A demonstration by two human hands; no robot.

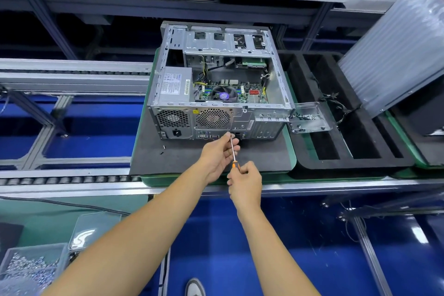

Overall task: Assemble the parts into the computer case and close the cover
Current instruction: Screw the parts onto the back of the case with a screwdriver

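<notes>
The computer case (219, 79) lies on its side, cover off, on a dark foam mat (182, 158) that rests on a green pallet (292, 151) on the conveyor line. Its rear panel faces the camera, and the power supply (174, 86), the motherboard and the CPU fan (224, 95) show inside. The right hand (245, 181) grips the orange handle of a screwdriver (233, 151), fingers curled round it. The left hand (219, 154) pinches the shaft near its tip, just in front of the rear panel; it may be steadying a screw there, but that is too small to tell. A small metal bracket (310, 116) with loose screws on it sits just beside the case's right corner. A black foam tray (348, 113) lies to the right.
</notes>
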